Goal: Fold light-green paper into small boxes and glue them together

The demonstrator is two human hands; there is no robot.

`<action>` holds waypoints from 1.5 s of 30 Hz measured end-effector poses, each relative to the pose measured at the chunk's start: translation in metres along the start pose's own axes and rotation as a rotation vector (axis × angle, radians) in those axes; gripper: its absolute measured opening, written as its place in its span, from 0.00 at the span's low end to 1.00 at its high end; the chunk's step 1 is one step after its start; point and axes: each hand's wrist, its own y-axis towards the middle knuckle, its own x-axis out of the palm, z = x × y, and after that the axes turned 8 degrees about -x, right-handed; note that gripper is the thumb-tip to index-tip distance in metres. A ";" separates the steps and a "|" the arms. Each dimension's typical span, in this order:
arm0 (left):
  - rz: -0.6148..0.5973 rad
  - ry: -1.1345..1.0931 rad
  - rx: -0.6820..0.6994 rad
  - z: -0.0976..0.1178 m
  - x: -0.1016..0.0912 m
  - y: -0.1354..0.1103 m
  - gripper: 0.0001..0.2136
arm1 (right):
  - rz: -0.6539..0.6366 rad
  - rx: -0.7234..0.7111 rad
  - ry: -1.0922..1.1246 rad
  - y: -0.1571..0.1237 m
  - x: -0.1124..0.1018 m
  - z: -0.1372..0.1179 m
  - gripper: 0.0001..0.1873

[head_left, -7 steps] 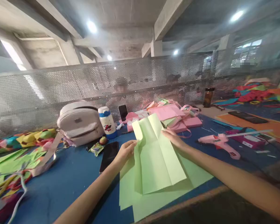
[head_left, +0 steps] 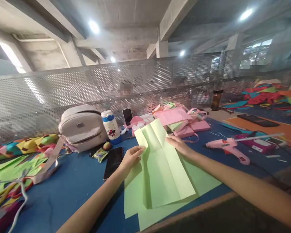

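A creased sheet of light green paper (head_left: 161, 171) is tilted up between my two hands. My left hand (head_left: 132, 158) pinches its left edge, where a narrow flap stands bent along a fold. On the opposite edge, my right hand (head_left: 178, 144) is closed, its fingertips partly hidden by the sheet. Fold lines run down the paper and across it. Beneath lie more flat green sheets (head_left: 133, 207) on the blue table (head_left: 72, 194).
Left of my hands are a dark phone (head_left: 113, 161), a snack packet (head_left: 100, 154), a bottle (head_left: 111, 127) and a backpack (head_left: 81, 129). Pink paper pieces (head_left: 174, 116) lie behind. A pink glue gun (head_left: 229, 147) rests at right; scissors (head_left: 20, 181) lie far left.
The paper's left flap has opened outward and leans further left, and the sheet's lower edge has shifted slightly down. Both hands keep their hold.
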 end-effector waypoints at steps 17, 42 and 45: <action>0.018 -0.021 -0.004 -0.001 0.002 0.000 0.28 | -0.196 0.056 0.123 -0.005 0.002 -0.015 0.24; -0.075 -0.006 -0.100 -0.002 -0.004 0.002 0.13 | -0.289 0.159 0.265 -0.011 0.004 -0.017 0.22; -0.076 -0.015 -0.096 -0.002 -0.001 0.000 0.14 | -0.288 0.131 0.231 -0.008 0.003 -0.012 0.21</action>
